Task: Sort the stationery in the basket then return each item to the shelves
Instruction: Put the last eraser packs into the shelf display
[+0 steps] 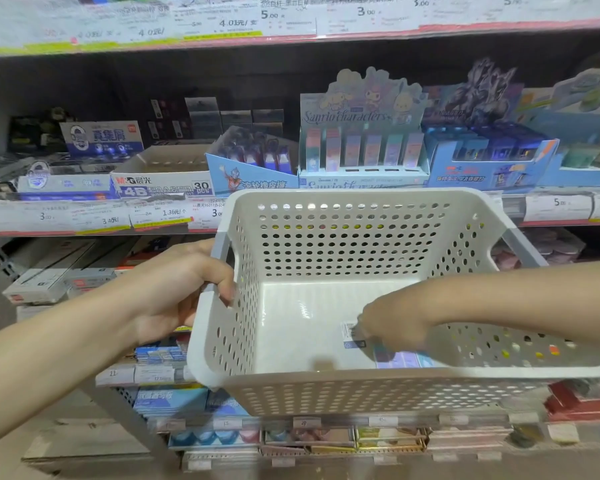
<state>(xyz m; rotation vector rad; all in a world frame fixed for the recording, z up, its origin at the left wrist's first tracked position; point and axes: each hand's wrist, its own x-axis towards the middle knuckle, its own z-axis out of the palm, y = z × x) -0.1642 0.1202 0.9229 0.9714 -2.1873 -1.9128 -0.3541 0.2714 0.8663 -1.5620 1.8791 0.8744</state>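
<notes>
- Head view: a white perforated basket [326, 244] is held before the shelves [291, 216], its left rim gripped by the curled left hand [177, 289].
- A flat packet [399, 356] lies on the basket floor, near the right corner.
- The packet is touched by the right hand [392, 320]; whether it is pinched cannot be told.

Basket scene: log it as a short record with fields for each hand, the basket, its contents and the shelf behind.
left hand: grips the basket's left rim
right hand: reaches inside, fingers on the packet
basket: white perforated basket, held in front of the shelves
contents: one flat packet with a barcode, lying on the floor; nothing else visible
shelf behind: eraser display boxes above price tags
</notes>
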